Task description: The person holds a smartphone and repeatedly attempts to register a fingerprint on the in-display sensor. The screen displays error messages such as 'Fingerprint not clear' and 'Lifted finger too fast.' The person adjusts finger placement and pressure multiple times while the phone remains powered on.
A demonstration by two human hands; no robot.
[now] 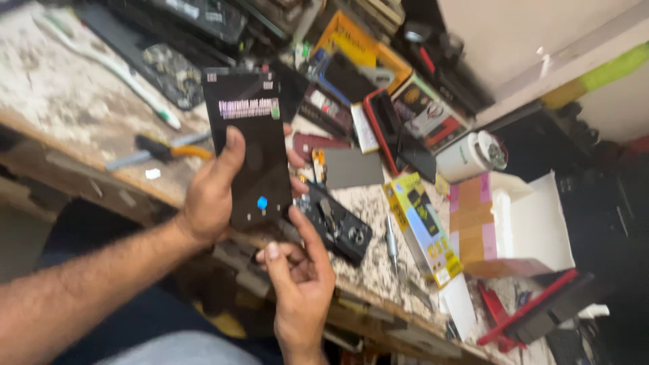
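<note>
left hand [211,196] wrapped round a phone [249,145], thumb pressed flat across the glass, fingertips showing at the far edge: a firm grip grasping the phone and holding it upright above the near edge of the surface [67,94]. phone a slim dark rectangle, glossy and smooth, with a pale strip of label near the top and a small blue tab low on the glass. right hand [301,274] just below it, palm up, fingers loosely curled, forefinger reaching toward the phone's bottom corner; grip released, nothing grasped.

surface rough and mottled, pale stone-like speckle, chipped and stained, with a worn wooden lip along the front. just behind the right hand, a black phone back [334,230] lying flat, matte, with round camera rings. beside it a thin metal screwdriver [391,245], blurred. a grey flat rectangle [351,167] further back, dull and smooth. a long yellow cardboard box [422,226] lying tilted, shut, contents hidden. next to that a white foam box [520,223] standing open, thick-walled, wrapped on one side in brown and pink tape; inside looks bare from this angle. a white round tub [466,157] on its side, glossy plastic with a lid; contents not visible. a red-framed flat part [524,311] at the right edge. to the left, a tool with a black and orange handle [162,150] and a long white toothbrush [115,71]. far back, a crowded heap of dark panels and printed cartons, too blurred to sort.
</note>
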